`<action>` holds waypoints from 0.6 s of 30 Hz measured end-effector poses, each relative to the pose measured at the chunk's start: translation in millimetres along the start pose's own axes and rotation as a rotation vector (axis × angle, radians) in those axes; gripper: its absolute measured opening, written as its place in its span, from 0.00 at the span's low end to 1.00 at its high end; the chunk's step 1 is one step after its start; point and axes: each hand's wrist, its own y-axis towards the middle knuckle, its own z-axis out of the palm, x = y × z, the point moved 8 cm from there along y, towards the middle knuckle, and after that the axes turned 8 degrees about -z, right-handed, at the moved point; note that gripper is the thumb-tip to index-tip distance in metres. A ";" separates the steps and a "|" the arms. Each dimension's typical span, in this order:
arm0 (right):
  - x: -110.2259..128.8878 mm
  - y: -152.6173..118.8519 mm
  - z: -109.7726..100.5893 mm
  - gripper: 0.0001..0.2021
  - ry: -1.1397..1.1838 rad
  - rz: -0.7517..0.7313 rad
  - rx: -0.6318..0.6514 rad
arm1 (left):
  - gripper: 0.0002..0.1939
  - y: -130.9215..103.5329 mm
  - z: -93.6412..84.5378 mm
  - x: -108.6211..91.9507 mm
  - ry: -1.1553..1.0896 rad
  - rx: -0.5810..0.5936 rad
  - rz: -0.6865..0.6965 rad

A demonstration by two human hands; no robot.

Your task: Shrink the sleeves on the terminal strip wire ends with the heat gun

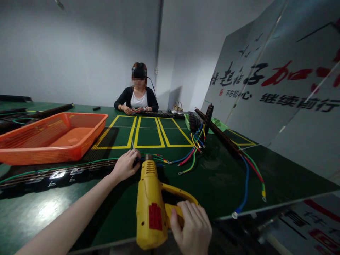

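My right hand (192,225) is wrapped round the handle of a yellow heat gun (148,212) with a red label patch. Its metal nozzle points away from me, toward the wires just beyond. My left hand (126,165) is closed on the wire bundle (143,158) at the end of a long black strip (77,173). A thin pale tail (133,144) sticks up by its fingers, perhaps a cable tie. Green, blue and red wires run out to the right of this hand; what lies under the fingers is hidden.
An orange basket (55,152) stands at the left. Loose lugged wires (190,163) and a black strip with coloured leads (225,136) lie to the right. A green bin (189,122) holds black parts. Across the green table (212,191) sits a person (138,95) handling parts.
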 end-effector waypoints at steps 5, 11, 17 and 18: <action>6.9 5.9 -0.5 0.12 0.035 -0.022 -0.022 | 0.05 0.2 0.8 1.4 -0.016 0.006 0.007; 4.9 3.0 -3.3 0.12 0.087 -0.058 0.006 | 0.05 -0.6 0.2 3.3 -0.037 -0.008 0.025; -6.5 -1.3 -1.6 0.11 0.098 -0.053 0.072 | 0.05 -1.4 -3.1 0.6 -0.042 -0.007 0.032; -9.1 -1.7 -1.5 0.11 0.095 -0.052 0.083 | 0.05 -1.5 -3.7 0.2 -0.040 -0.009 0.032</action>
